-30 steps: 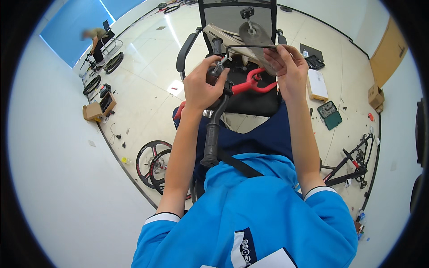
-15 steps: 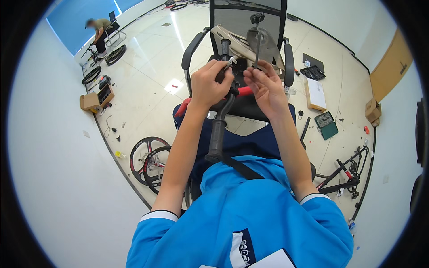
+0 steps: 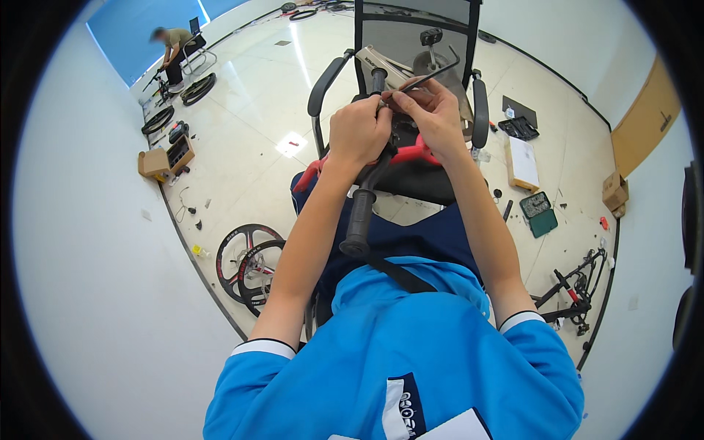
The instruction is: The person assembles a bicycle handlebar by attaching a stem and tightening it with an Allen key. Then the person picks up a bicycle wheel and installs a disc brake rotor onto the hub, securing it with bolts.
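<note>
A black handlebar (image 3: 375, 176) with rubber grips lies lengthwise over my lap, one grip (image 3: 358, 220) near me and the other (image 3: 378, 79) beyond my hands. Around its middle, my left hand (image 3: 357, 132) is closed with thumb and fingers pinched together; what lies inside them is hidden. My right hand (image 3: 434, 117) pinches a dark L-shaped hex key (image 3: 434, 73), whose bent end points up and to the right. Its other end runs in toward my left fingertips, where the contact point cannot be made out. Below the hands a red bike-frame part (image 3: 416, 152) crosses under the handlebar.
An office chair (image 3: 480, 110) stands ahead, carrying a beige frame part (image 3: 385, 64) and a pedal (image 3: 431, 37). Wheels (image 3: 249, 268) lie at left, a black bike frame (image 3: 576, 290) at right. A green case (image 3: 541, 222) and white-topped box (image 3: 522, 163) are nearby. Another person (image 3: 176, 55) sits far left.
My right hand has come in against my left hand. The hex key has swung from nearly upright to slanting up to the right. The whole view has shifted slightly.
</note>
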Demonstrator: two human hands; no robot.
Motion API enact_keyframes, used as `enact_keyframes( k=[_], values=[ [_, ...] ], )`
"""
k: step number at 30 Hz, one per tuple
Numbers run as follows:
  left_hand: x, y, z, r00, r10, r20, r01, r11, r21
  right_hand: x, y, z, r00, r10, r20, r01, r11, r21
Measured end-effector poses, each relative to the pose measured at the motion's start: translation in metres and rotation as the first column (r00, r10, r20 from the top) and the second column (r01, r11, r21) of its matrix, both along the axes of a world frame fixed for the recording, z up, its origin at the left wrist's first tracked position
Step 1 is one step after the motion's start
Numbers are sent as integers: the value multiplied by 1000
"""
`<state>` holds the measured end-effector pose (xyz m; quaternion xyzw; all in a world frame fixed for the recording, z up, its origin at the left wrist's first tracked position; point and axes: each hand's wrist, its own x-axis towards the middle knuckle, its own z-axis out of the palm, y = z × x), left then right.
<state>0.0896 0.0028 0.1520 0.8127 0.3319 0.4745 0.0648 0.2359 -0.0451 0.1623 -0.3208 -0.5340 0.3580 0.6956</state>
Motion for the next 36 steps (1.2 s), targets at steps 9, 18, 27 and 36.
enact_keyframes(
  k=[9, 18, 27, 36],
  values=[
    [-1, -1, -1, 999, 17, 27, -16, 999, -33, 1, 4, 9, 956, -100, 277, 82, 994, 74],
    [3, 4, -5, 895, -157, 417, 100, 983, 156, 10, 11, 22, 804, -203, 559, 167, 979, 115],
    [-1, 7, -7, 873, -240, 424, 163, 964, 211, 8, 13, 22, 902, -120, 415, 51, 984, 173],
    [3, 4, -1, 881, -230, 412, 131, 958, 254, 16, 9, 32, 982, -27, 185, -1, 989, 149]
  ],
)
